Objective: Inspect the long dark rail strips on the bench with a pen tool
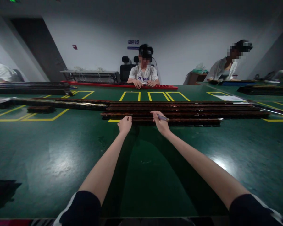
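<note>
Several long, dark, copper-edged strips (191, 108) lie side by side across the green table. The nearest strip (198, 122) sits slightly in front of the others and is shorter. At its left end is my left hand (124, 125), fingers closed in a pinch; whether they grip the strip's end is hidden. My right hand (162, 124) is closed around a grey pen-like tool (163, 118), whose rear end points right. Its fingertips are over the strips, and the tool's tip is hidden by the fingers.
Yellow lines mark the green table (85, 150). Dark strips (30, 88) lie far left, a short dark piece (41, 109) nearer, and a dark object (2, 191) lower left. Opposite, a person (143, 73) handles a red strip (166, 86). Another person (223, 70) is right; white paper (228, 98) lies there.
</note>
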Motion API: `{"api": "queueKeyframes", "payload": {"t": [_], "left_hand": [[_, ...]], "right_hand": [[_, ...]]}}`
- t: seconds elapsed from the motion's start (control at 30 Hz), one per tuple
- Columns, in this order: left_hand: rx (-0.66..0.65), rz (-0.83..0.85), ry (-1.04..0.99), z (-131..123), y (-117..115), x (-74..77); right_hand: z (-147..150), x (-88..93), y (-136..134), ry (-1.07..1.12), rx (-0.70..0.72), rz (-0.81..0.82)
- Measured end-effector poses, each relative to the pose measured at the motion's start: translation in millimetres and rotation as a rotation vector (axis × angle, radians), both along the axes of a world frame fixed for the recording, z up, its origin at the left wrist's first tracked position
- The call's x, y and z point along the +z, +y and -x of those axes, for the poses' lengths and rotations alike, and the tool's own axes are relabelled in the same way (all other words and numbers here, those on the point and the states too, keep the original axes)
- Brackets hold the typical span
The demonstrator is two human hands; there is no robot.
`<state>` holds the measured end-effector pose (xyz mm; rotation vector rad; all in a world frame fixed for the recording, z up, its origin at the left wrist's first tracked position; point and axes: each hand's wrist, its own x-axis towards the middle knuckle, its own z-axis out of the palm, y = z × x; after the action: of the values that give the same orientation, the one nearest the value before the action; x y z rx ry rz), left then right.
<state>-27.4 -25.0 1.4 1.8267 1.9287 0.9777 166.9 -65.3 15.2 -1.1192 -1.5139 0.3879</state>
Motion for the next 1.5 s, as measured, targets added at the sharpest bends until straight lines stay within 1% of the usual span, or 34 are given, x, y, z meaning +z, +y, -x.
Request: {"api": "queueKeyframes", "payload": {"t": [0.1,0.17,0.3,0.43,0.6,0.8,0.97,1.07,1.2,1.5], "left_hand": [[-0.006,-0.012,-0.003,-0.2,-0.7,-0.1],[-0.004,-0.019,-0.003,-0.4,-1.2,0.0],[0.004,-0.018,0.005,-0.7,-1.3,0.8],[0.01,-0.009,0.006,-1.1,-0.8,1.7],[0.027,-0.004,-0.002,-1.1,-0.6,2.2],[0.05,0.016,-0.011,-1.1,-2.5,4.2],[0.098,0.041,-0.012,-1.9,-7.1,7.7],[0.1,0.048,-0.007,-2.0,-10.0,9.1],[0.092,0.054,0.011,-2.0,-11.1,9.7],[0.061,0.041,0.044,-1.9,-10.2,6.9]], "right_hand": [[28.6,-0.9,1.2,0.097,0.085,0.104],[40.4,-0.6,4.2,0.173,0.116,0.122],[53.8,-0.1,11.3,0.313,0.145,0.201],[60.8,-4.1,15.3,0.36,0.177,0.234],[63.1,-7.7,18.8,0.337,0.204,0.239],[58.3,-13.4,18.9,0.333,0.253,0.243],[53.9,-16.8,14.0,0.277,0.308,0.251],[52.8,-16.3,11.4,0.189,0.324,0.232],[53.2,-15.9,10.8,0.114,0.32,0.211],[54.2,-13.5,9.6,0.198,0.281,0.271]]}}
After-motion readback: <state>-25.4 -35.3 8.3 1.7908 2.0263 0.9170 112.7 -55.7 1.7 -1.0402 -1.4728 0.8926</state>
